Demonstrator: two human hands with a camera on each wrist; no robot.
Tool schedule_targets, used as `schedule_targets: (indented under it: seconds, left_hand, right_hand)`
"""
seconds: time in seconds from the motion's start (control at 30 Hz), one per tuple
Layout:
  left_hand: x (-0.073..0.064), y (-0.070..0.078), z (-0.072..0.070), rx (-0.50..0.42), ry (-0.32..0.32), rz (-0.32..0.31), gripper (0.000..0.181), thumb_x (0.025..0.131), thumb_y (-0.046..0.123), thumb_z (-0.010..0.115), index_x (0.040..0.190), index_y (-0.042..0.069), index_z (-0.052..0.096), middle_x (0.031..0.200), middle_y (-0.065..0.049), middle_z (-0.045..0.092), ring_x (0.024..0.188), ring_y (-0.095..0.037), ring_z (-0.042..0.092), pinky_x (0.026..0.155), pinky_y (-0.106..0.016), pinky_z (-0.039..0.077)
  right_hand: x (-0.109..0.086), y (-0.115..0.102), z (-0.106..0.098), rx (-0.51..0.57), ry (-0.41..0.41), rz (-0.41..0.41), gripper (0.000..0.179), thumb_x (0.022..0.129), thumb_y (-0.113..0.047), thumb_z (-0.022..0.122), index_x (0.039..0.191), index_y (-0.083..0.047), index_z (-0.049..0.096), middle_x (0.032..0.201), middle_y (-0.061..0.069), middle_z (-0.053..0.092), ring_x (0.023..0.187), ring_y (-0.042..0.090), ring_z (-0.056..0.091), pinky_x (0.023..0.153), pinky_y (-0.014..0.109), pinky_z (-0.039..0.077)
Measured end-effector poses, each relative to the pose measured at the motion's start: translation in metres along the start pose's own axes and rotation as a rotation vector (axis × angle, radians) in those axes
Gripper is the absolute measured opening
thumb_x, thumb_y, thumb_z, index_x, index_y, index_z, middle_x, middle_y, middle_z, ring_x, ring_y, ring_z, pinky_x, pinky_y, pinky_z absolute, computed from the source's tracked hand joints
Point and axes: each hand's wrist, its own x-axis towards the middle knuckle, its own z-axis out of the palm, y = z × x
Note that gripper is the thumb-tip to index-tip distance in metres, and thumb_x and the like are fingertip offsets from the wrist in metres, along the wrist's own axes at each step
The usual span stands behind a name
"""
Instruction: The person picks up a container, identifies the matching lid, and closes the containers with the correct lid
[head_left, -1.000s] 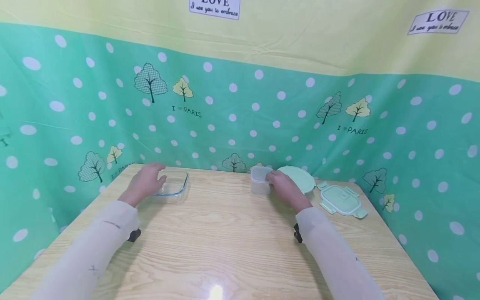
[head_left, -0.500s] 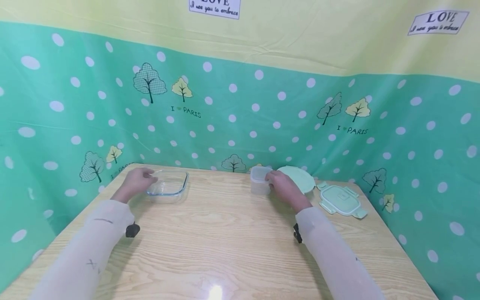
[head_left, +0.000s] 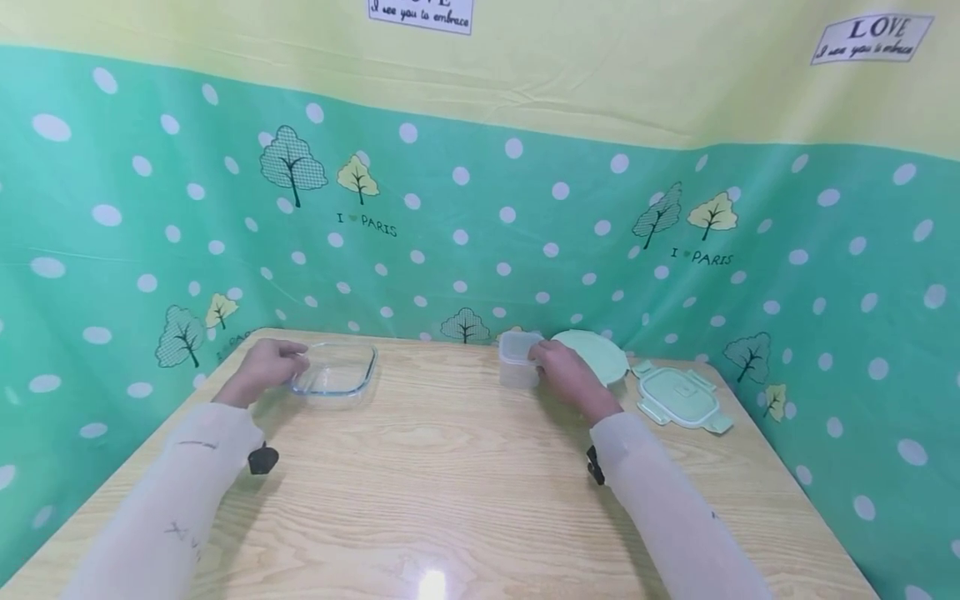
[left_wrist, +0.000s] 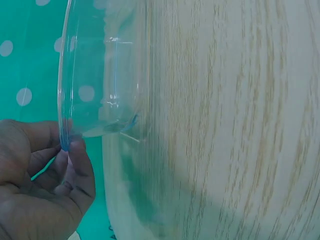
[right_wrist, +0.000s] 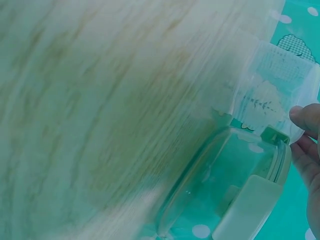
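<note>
At the back left of the table, a clear rectangular glass food container (head_left: 333,392) with a bluish rim stands without a lid. My left hand (head_left: 266,367) pinches its rim at the left corner; in the left wrist view thumb and fingers (left_wrist: 82,175) meet on the rim of the glass container (left_wrist: 100,75). My right hand (head_left: 566,371) holds a small translucent plastic container (head_left: 519,375) by its right side, near the top. The right wrist view has the fingers (right_wrist: 306,117) at the edge of this plastic container (right_wrist: 267,90); part of that hand falls outside the view.
Right behind my right hand sits a container with a round pale green lid (head_left: 596,352); its glass wall (right_wrist: 200,185) shows in the right wrist view. A pale green rectangular lid (head_left: 681,396) with side flaps lies farther right. A polka-dot curtain (head_left: 465,208) hangs behind the table.
My left hand has moved left and slightly down, from over the glass container's left part to a pinch on its left corner. My right hand has stayed at the plastic container.
</note>
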Motion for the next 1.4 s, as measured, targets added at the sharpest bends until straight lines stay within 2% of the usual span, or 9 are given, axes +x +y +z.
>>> schedule_targets:
  seconds: [0.17,0.33,0.43,0.57,0.77,0.87,1.2,1.4]
  left_hand:
    - [0.004,0.0,0.003,-0.017,-0.015,0.005,0.054,0.099,0.014,0.058,0.143,-0.014,0.046,0.105,-0.022,0.067,0.082,-0.023,0.06,0.078,-0.037,0.054]
    - [0.003,0.004,0.004,-0.077,-0.069,0.012,0.054,0.098,0.012,0.059,0.144,-0.013,0.046,0.08,-0.008,0.06,0.067,-0.018,0.052,0.068,-0.033,0.052]
    - [-0.002,0.007,0.005,-0.114,-0.114,0.008,0.055,0.099,0.014,0.059,0.146,-0.012,0.044,0.087,-0.005,0.061,0.074,-0.017,0.054,0.073,-0.034,0.053]
    - [-0.004,0.011,0.009,-0.129,-0.12,0.006,0.056,0.098,0.014,0.062,0.145,-0.012,0.046,0.102,-0.009,0.066,0.081,-0.017,0.058,0.074,-0.031,0.054]
    - [-0.003,0.017,0.02,-0.166,-0.134,0.005,0.056,0.095,0.01,0.065,0.143,-0.013,0.047,0.089,-0.008,0.063,0.073,-0.016,0.055,0.067,-0.03,0.052]
    - [-0.004,0.02,0.025,-0.187,-0.136,-0.012,0.057,0.094,0.01,0.067,0.142,-0.013,0.046,0.09,-0.009,0.065,0.074,-0.016,0.056,0.066,-0.028,0.054]
    - [-0.011,0.031,0.037,-0.188,-0.122,0.002,0.056,0.092,0.011,0.069,0.139,-0.013,0.049,0.107,-0.018,0.07,0.082,-0.02,0.063,0.073,-0.034,0.059]
    - [-0.014,0.035,0.047,-0.198,-0.12,0.013,0.057,0.092,0.01,0.07,0.139,-0.013,0.049,0.112,-0.021,0.068,0.084,-0.02,0.064,0.072,-0.031,0.058]
  right_hand:
    - [0.0,-0.001,0.0,-0.015,-0.014,0.012,0.022,0.093,0.004,0.07,0.113,-0.005,0.07,0.112,0.012,0.07,0.103,0.026,0.067,0.093,0.04,0.059]
    - [0.0,-0.002,-0.002,-0.067,-0.035,-0.007,0.021,0.095,0.004,0.068,0.114,-0.005,0.069,0.112,0.011,0.071,0.103,0.025,0.067,0.093,0.039,0.059]
    - [0.0,-0.002,-0.003,-0.107,-0.043,-0.033,0.021,0.096,0.004,0.065,0.114,-0.005,0.069,0.112,0.011,0.071,0.103,0.024,0.068,0.092,0.037,0.059]
    - [0.001,-0.003,-0.004,-0.148,-0.045,-0.059,0.021,0.096,0.003,0.065,0.115,-0.005,0.068,0.112,0.011,0.07,0.103,0.024,0.068,0.091,0.036,0.059]
    - [-0.001,-0.003,-0.005,-0.173,-0.048,-0.08,0.021,0.096,0.002,0.066,0.116,-0.004,0.068,0.111,0.012,0.07,0.101,0.024,0.068,0.09,0.036,0.06]
    - [-0.002,-0.002,-0.005,-0.17,-0.06,-0.08,0.022,0.097,0.002,0.065,0.117,-0.003,0.068,0.111,0.012,0.07,0.102,0.024,0.067,0.091,0.036,0.059]
    - [-0.005,-0.003,-0.004,-0.174,-0.072,-0.082,0.026,0.098,0.0,0.064,0.123,-0.002,0.067,0.118,0.013,0.069,0.109,0.027,0.066,0.095,0.038,0.058]
    - [-0.007,-0.004,-0.004,-0.181,-0.062,-0.093,0.026,0.098,0.0,0.064,0.124,-0.001,0.067,0.12,0.014,0.068,0.111,0.028,0.066,0.097,0.039,0.057]
